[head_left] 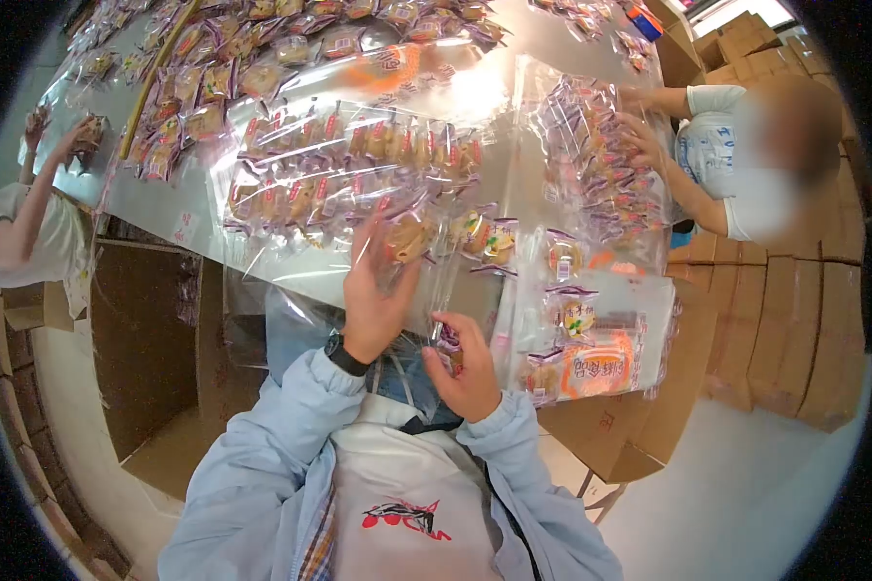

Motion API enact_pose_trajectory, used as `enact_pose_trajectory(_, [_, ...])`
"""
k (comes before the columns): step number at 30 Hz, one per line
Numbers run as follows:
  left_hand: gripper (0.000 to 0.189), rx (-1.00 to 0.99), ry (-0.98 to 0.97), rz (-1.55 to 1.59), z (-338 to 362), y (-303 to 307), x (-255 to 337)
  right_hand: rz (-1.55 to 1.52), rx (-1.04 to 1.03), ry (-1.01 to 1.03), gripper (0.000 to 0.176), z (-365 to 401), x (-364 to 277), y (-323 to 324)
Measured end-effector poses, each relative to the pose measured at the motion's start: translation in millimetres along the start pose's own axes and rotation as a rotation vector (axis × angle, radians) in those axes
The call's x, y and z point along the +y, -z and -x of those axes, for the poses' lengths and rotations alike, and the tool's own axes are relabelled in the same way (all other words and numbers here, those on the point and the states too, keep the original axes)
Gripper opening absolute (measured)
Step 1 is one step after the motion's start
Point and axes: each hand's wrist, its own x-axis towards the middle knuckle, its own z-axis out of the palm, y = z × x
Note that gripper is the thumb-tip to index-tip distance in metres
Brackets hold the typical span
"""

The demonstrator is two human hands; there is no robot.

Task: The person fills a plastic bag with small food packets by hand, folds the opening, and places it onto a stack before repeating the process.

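Rows of small wrapped snack packets (358,140) lie in a large clear plastic bag (262,242) on the table in front of me. My left hand (380,290), with a black watch at the wrist, has its fingers bent around a wrapped packet (409,237) at the near side of the rows. My right hand (463,368) is lower, near the table edge, its thumb and fingers closed on a small purple-edged packet (448,339). Loose packets (489,242) lie just beyond my right hand.
A second clear bag of packets (606,165) lies at the right, where a co-worker (717,145) reaches over it. Another person's arm (34,208) is at the left. Open cardboard boxes (145,339) stand below the table edge. A packet pile (203,77) covers the far left.
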Motion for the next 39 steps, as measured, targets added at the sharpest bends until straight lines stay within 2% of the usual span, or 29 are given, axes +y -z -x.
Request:
enact_pose_trajectory(3, [0.074, -0.085, -0.115, -0.440, -8, 8, -2, -0.002, -0.004, 0.005, 0.046, -2, -1, 3])
enact_pose_trajectory(6, [0.072, 0.025, -0.302, -0.563, -12, 8, 7, 0.014, -0.001, -0.001, 0.046, 0, 0, 3])
enact_pose_trajectory(9, [0.073, 0.043, -0.291, -0.579, 0, 15, 13, 0.006, 0.000, 0.022, 0.046, -1, 4, 1])
enact_pose_trajectory(12, [0.065, 0.178, -0.072, -0.140, 13, 13, 2, 0.016, 0.011, 0.044, 0.046, -1, 4, 0])
enact_pose_trajectory(15, [0.051, 0.105, -0.354, -0.290, 21, 27, -9, 0.006, 0.003, 0.032, 0.047, -1, 3, 3])
enact_pose_trajectory(19, [0.040, 0.039, -0.410, -0.462, 17, 28, 12, -0.003, -0.005, 0.027, 0.046, -3, 3, 2])
enact_pose_trajectory(25, [0.054, -0.018, -0.292, -0.423, 16, 21, 23, -0.013, -0.029, 0.011, 0.047, -1, 7, 2])
enact_pose_trajectory(27, [0.052, 0.021, -0.380, -0.462, 13, 23, 30, -0.015, -0.016, -0.012, 0.047, 1, 8, 2])
enact_pose_trajectory(30, [0.046, 0.130, -0.346, -0.243, 19, 19, 19, -0.020, 0.000, -0.021, 0.047, 3, 11, 2])
enact_pose_trajectory(31, [0.039, 0.110, -0.294, -0.289, 23, 21, 18, -0.015, 0.007, -0.010, 0.046, 3, 11, 1])
enact_pose_trajectory(34, [0.043, 0.000, -0.377, -0.521, 9, 20, 16, 0.002, 0.011, 0.020, 0.045, 1, 8, 0])
enact_pose_trajectory(35, [0.046, -0.036, -0.373, -0.482, 9, 21, 6, 0.010, 0.006, 0.028, 0.045, 0, 6, -1])
enact_pose_trajectory(38, [0.049, 0.034, -0.445, -0.672, -6, 3, -4, 0.041, 0.004, 0.047, 0.044, -3, 4, -2])
enact_pose_trajectory(39, [0.055, -0.009, -0.372, -0.739, -7, 0, 10, 0.056, 0.008, 0.050, 0.044, -3, 4, -1])
